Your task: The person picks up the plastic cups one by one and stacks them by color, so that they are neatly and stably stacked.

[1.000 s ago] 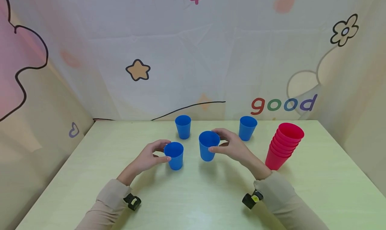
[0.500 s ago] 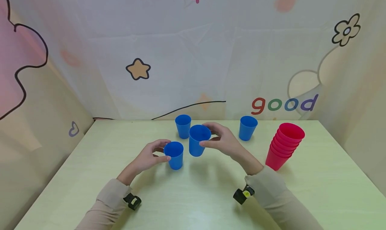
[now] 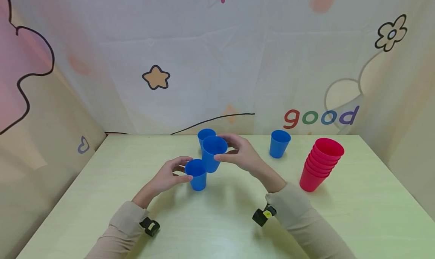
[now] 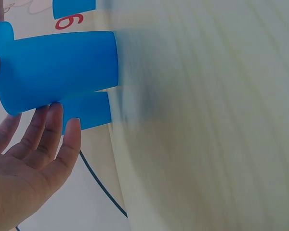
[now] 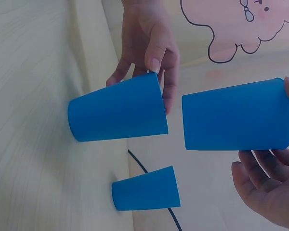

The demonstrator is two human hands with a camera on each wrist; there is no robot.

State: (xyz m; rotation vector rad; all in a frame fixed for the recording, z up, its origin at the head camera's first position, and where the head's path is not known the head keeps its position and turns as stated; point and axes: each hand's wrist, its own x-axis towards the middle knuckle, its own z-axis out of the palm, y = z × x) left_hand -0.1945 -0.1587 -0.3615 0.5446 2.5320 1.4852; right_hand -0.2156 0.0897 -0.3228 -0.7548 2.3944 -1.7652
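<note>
My left hand [image 3: 170, 176] holds an upright blue cup [image 3: 197, 178] by its sides, thumb near and fingers behind; the cup stands on the table. In my right hand [image 3: 239, 153] a second blue cup [image 3: 212, 159] is pinched near its rim and held up off the table. The right wrist view shows this raised cup [image 5: 236, 118] higher than the left-hand cup [image 5: 120, 110], with a small gap between them. A third blue cup [image 3: 205, 133] stands behind, partly hidden by the raised one. Another blue cup [image 3: 279, 145] stands farther right at the back.
A stack of several red cups [image 3: 316, 172] stands on the right of the table [image 3: 217, 225], beyond my right forearm. A printed cloth [image 3: 204, 62] closes off the back and sides. Each wrist wears a small black camera [image 3: 149, 226].
My right hand has moved left and a little farther back with its blue cup, which now overlaps the back cup in view. The left hand and its cup have stayed put.
</note>
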